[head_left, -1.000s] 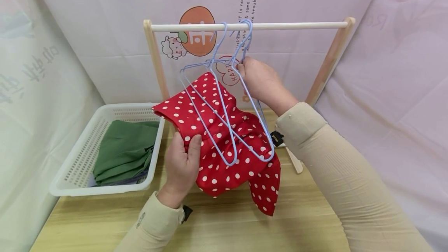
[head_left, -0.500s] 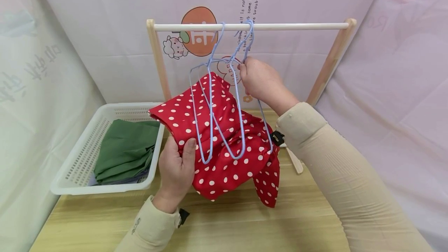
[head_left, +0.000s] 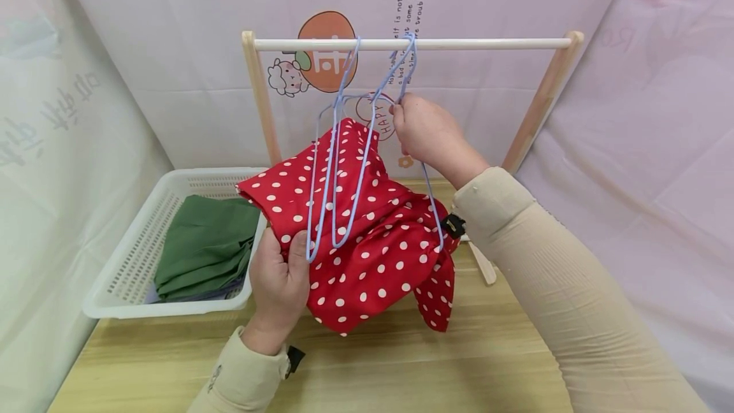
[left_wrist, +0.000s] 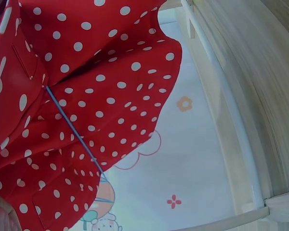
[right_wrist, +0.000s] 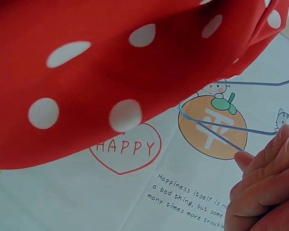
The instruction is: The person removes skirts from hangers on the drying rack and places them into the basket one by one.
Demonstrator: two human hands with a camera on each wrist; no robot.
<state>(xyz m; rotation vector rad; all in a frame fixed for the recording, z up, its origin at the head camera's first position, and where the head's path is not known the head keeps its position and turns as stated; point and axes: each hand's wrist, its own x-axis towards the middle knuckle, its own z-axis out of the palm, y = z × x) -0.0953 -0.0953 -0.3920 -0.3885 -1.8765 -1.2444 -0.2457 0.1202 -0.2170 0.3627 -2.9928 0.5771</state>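
My left hand pinches the left edge of a red garment with white polka dots, its thumb lying on top of the cloth. The garment spreads to the right in front of the rack, one corner drooping at lower right. My right hand grips a blue wire hanger just under its hook, which is on the rod. Part of that hanger is hidden by the cloth. Two more blue hangers hang to its left, overlapping the garment. In the left wrist view a blue hanger wire crosses the polka-dot cloth.
The rack has a white rod between wooden posts. At the left, a white plastic basket holds folded green cloth. A wood-grain table lies below, and printed fabric hangs behind.
My left hand has moved a little left and down, spreading the garment that way. The two free hangers have swung to the left. My right hand has stayed nearly in place.
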